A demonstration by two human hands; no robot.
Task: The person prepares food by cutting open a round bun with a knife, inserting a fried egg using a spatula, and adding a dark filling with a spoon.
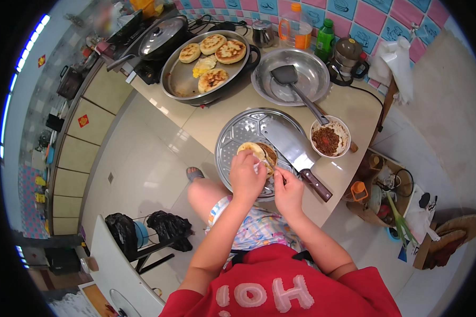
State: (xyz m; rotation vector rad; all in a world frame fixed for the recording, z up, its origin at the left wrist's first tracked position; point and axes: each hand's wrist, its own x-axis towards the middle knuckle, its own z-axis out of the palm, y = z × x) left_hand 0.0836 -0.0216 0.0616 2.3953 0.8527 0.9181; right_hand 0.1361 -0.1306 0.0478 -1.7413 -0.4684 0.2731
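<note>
My left hand (246,176) has its fingers curled on a round flatbread (250,149) that appears split open, over a perforated stainless steel tray (232,130). My right hand (288,192) pinches a slim metal utensil (270,163) whose tip is at the bread; its exact kind is hidden. Browned filling or crust shows between the bread's halves. A cleaver (291,144) lies across the tray's right side, its brown handle jutting past the rim. Right of it stands a white bowl (346,136) of reddish-brown chunky sauce.
Behind the tray are a round electric pan (168,81) with several browned flatbreads and egg, and a steel basin (261,85) with a black spatula (287,75). A green bottle (324,41) and a glass-topped pot (347,55) stand by the tiled wall. The counter edge (341,198) is at right.
</note>
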